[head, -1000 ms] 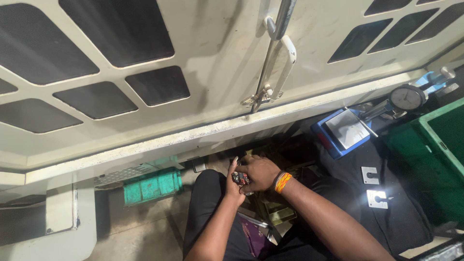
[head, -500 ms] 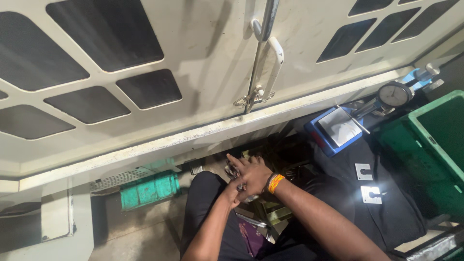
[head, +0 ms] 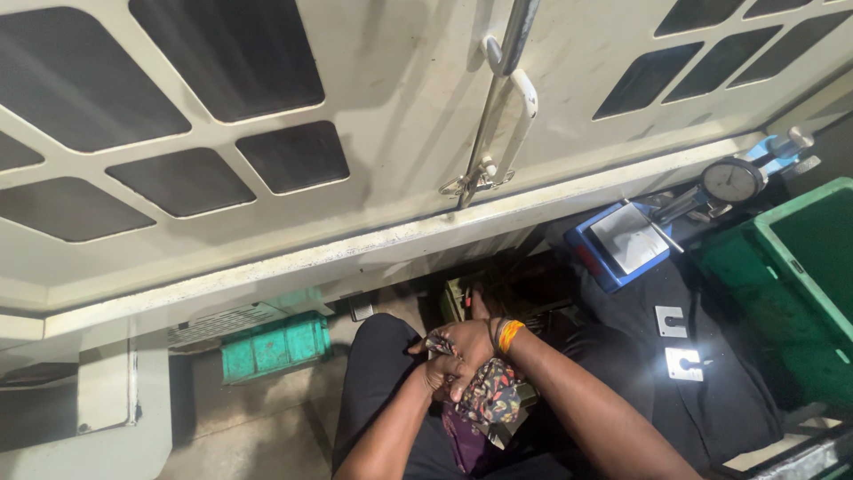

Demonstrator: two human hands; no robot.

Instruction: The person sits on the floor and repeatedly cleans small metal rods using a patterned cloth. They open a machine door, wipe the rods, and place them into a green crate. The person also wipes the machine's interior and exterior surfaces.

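Note:
Both my hands meet over my lap at the lower middle of the head view. My right hand [head: 469,343], with an orange band at its wrist, lies over my left hand [head: 439,375]. Together they grip a dark patterned cloth [head: 491,397] that bunches out below and to the right of the fingers. Whatever may be wrapped inside the cloth is hidden. My legs in dark trousers are under the hands.
A white machine door with dark panels and a metal latch handle [head: 508,100] fills the top. To the right are a dial gauge [head: 733,180], a blue block [head: 622,240], a green crate [head: 804,267] and two small slotted metal plates [head: 684,363]. A small green bin [head: 275,347] sits left.
My hands have dropped a little toward my lap and now close on the patterned cloth, which earlier lay below them. The view has shifted slightly.

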